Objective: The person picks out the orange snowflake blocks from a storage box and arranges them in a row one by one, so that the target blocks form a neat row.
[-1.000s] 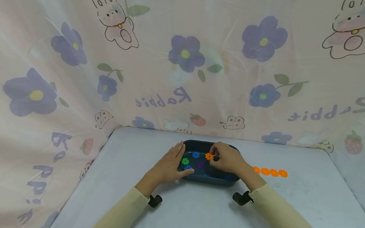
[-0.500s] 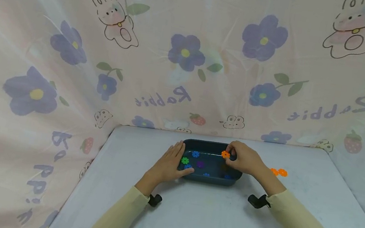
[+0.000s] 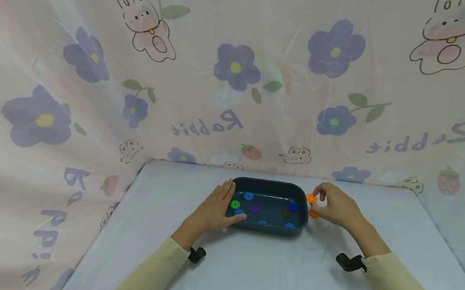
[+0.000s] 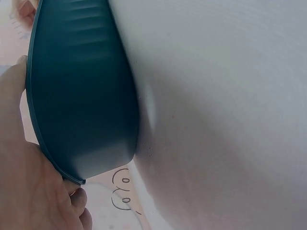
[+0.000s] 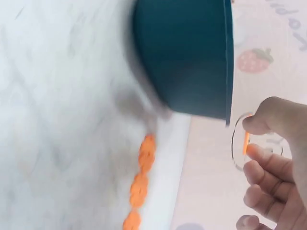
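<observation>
A dark teal tray (image 3: 267,227) stands on the white table. My left hand (image 3: 211,208) rests on its left end, fingers straight along the rim and thumb over the front edge. Just beyond the right end, my right hand (image 3: 338,207) pinches an orange flower-shaped piece (image 5: 246,143) between thumb and forefinger, above the table. Below it, a row of orange flower pieces (image 5: 139,190) lies on the table, largely hidden by the hand in the head view. Inside the tray are a green flower piece (image 3: 235,205), a purple one (image 3: 254,209), a brown one (image 3: 285,213) and several blue ones (image 3: 248,196).
A curtain (image 3: 264,119) printed with rabbits and flowers hangs behind the table and along its sides. The white tabletop (image 3: 256,280) extends in front of the tray and to both sides.
Holding the orange flower piece, my right hand has moved right, from over the tray to beyond its right end. The left hand and the tray have stayed in place.
</observation>
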A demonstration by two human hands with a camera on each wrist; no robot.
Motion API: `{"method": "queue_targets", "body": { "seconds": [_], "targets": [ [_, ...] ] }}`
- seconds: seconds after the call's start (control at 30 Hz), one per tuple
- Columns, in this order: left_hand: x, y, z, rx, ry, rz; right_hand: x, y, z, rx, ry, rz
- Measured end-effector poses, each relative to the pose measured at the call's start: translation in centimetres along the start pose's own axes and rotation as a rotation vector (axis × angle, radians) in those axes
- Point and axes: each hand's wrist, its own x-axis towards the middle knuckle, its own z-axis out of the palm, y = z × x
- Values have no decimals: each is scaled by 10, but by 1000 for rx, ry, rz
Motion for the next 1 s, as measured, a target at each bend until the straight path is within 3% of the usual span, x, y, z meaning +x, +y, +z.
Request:
{"method": "queue_targets", "body": {
  "seconds": [1.0],
  "targets": [
    [1,-2,5,-17,17,7,-51,97,-24,49,-14,220]
  ]
}}
